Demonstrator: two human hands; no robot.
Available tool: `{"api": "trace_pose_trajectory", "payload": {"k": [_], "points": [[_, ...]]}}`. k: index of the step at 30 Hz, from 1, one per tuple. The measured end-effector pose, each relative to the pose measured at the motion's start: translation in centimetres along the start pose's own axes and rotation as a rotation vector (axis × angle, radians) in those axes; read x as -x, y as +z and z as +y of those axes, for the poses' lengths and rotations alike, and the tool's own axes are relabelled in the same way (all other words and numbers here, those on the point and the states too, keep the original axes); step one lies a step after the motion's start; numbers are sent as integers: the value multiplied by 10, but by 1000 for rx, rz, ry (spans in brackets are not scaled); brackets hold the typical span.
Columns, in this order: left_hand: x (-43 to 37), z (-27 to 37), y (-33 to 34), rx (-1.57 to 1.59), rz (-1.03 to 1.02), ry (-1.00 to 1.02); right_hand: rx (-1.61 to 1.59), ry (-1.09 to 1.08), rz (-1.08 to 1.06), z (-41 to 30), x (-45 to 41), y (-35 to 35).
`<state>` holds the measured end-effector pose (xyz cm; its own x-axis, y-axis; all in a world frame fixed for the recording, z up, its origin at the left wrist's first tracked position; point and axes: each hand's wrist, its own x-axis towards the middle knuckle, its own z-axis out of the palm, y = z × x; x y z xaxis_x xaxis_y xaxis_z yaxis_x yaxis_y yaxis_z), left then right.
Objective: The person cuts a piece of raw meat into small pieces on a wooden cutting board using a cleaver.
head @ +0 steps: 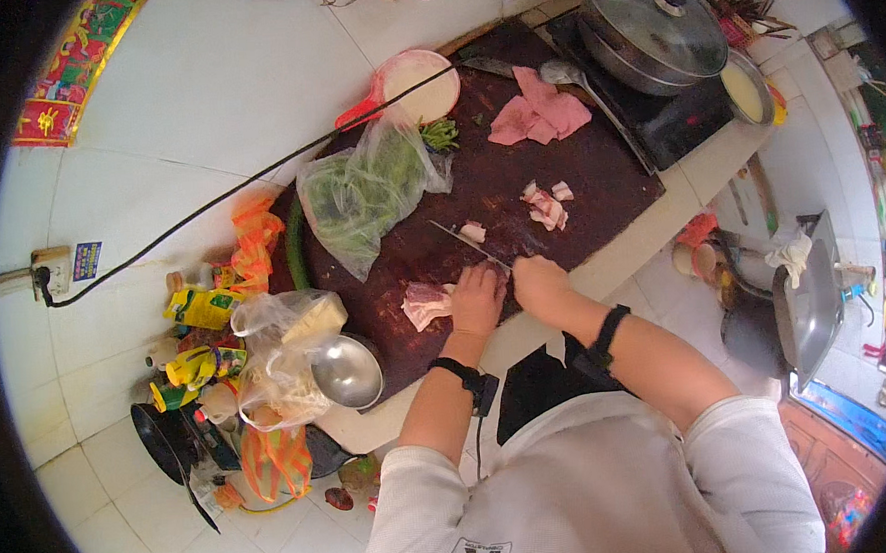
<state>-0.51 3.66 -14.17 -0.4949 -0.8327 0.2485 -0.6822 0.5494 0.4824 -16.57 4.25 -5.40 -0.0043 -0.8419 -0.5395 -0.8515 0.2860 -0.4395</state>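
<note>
My right hand (541, 290) grips a kitchen knife (465, 241), its blade edge-down over a dark board-like worktop (446, 336). Right beside the blade, my left hand (478, 299) presses on a piece of raw meat (427, 304), whose pale and reddish end sticks out to the left from under the fingers. A small cut slice (473, 232) lies on the far side of the blade. Farther right sits a little heap of cut meat pieces (547, 209). The knife's handle is hidden inside my right fist.
Beyond my hands lie a clear plastic bag of green vegetables (367, 190), a red-handled container (422, 86) and a pink cloth (540, 114). A metal bowl (348, 371) stands at the near left. A lidded pot (655, 29) sits at the far right. A black cable (257, 177) crosses the view.
</note>
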Motion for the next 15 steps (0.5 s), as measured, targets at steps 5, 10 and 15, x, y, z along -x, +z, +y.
{"api": "trace_pose_trajectory", "payload": {"k": [5, 10, 15], "points": [[-6, -2, -1, 51, 19, -75, -80, 86, 80, 66, 27, 17], [-6, 0, 0, 91, 70, -109, -190, 116, 262, 78, 38, -5], [-10, 11, -18, 101, 131, -125, -178, 65, 205, 75, 41, -10]]}}
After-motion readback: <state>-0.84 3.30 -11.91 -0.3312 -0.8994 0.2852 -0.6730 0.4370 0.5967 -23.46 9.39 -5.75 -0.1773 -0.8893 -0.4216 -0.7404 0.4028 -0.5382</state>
